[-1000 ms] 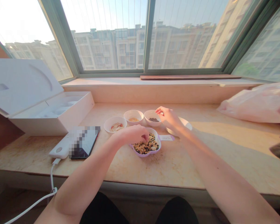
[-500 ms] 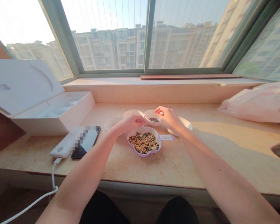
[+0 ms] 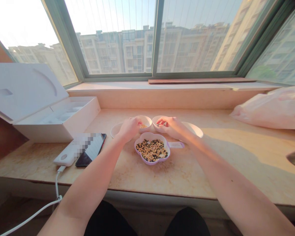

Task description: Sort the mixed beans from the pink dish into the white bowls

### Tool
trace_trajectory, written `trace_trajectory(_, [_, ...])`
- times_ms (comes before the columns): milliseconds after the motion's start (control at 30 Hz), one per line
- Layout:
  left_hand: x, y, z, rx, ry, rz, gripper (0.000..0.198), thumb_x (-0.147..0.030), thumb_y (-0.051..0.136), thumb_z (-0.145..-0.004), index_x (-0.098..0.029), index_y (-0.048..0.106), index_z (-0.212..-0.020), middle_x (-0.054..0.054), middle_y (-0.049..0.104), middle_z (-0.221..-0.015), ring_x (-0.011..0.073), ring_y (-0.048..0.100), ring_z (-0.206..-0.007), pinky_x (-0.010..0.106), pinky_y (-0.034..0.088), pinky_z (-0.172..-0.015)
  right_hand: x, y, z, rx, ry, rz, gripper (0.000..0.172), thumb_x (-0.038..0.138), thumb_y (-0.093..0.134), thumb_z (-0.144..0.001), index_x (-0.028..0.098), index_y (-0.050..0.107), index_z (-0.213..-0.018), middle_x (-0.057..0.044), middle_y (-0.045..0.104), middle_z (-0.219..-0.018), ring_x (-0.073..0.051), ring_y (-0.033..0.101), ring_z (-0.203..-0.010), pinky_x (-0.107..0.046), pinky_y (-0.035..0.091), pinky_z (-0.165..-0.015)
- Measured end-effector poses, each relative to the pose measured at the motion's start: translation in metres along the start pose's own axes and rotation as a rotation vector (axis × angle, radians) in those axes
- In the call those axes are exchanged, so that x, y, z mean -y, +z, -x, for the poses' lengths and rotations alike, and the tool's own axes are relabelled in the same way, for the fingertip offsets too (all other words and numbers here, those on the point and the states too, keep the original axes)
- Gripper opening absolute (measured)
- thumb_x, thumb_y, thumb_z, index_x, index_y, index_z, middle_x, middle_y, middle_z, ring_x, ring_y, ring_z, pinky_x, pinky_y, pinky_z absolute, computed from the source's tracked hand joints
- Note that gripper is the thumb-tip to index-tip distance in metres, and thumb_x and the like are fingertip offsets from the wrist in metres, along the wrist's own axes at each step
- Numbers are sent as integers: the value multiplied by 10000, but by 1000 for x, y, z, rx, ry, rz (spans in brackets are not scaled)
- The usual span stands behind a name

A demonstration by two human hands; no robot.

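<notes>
A purple-rimmed, flower-shaped bowl (image 3: 152,163) holds a mix of tan and black beans, with one pale larger piece near its right side. Behind it stand two small white bowls. The left white bowl (image 3: 148,122) has some tan beans in it; my left hand (image 3: 129,128) is at its left side, fingertips bent together over the rim. Over the right white bowl (image 3: 154,120), which contains dark beans, my right hand (image 3: 171,126) dips its curled fingers inside. Whatever either hand's fingertips hold is hidden.
White plates, one at left (image 3: 114,129) and one at right (image 3: 195,128), are partly covered by my hands. A purple-edged label (image 3: 176,145) lies beside the flower bowl. Leftward are a phone (image 3: 88,157), a cabled white power bank (image 3: 65,156) and an open white box (image 3: 81,114). A plastic bag (image 3: 272,108) sits right.
My left hand has moved left and back from above the flower-shaped bowl to the left white bowl. The right hand's fingers have lowered into the right white bowl.
</notes>
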State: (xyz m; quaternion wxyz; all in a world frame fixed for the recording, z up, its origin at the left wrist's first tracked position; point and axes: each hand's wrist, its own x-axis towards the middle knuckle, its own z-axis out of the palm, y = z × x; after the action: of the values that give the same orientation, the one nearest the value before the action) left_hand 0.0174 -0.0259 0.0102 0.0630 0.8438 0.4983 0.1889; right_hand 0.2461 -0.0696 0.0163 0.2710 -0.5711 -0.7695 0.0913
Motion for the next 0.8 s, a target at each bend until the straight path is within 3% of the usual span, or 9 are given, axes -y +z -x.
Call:
trace_trajectory(100, [0, -2, 1, 21, -10, -33, 317, -188, 475, -959, -175, 747, -797, 111, 772, -928, 220, 673, -823, 321, 452, -766, 3, -3, 1, 102, -29, 18, 206, 332, 620, -889, 220, 783, -950, -46, 746, -837, -191, 651, -765, -287, 474, -692])
trace_trajectory(200, [-1, -3, 2, 18, -11, -40, 321, -183, 462, -958, -174, 726, -775, 107, 762, -902, 211, 655, -795, 318, 436, -747, 9, -5, 5, 306, -33, -26, 243, 344, 596, -896, 217, 796, -947, -33, 748, -795, -179, 659, -705, -281, 477, -647])
trace_trajectory(333, [-4, -3, 2, 2, 3, -42, 293, -178, 468, -953, -167, 718, -802, 109, 757, -932, 203, 639, -788, 314, 423, -738, 17, -7, 11, 535, 7, -35, 250, 225, 588, -834, 225, 814, -939, -23, 780, -883, -160, 677, -682, -257, 472, -601])
trace_trajectory(600, [-7, -3, 3, -11, 51, 4, 278, -174, 468, -940, -164, 700, -787, 99, 735, -902, 185, 594, -746, 303, 392, -696, 22, 0, 15, 553, -88, 90, 333, 99, 587, -751, 233, 839, -922, -26, 797, -947, -188, 710, -861, -244, 474, -692])
trace_trajectory(800, [-11, 0, 2, 22, 277, 18, 266, -167, 510, -917, -170, 600, -667, 42, 656, -778, 164, 532, -734, 292, 374, -695, 18, 7, 13, 587, -176, 131, 329, 112, 596, -760, 229, 852, -930, -32, 800, -913, -201, 702, -840, -267, 479, -731])
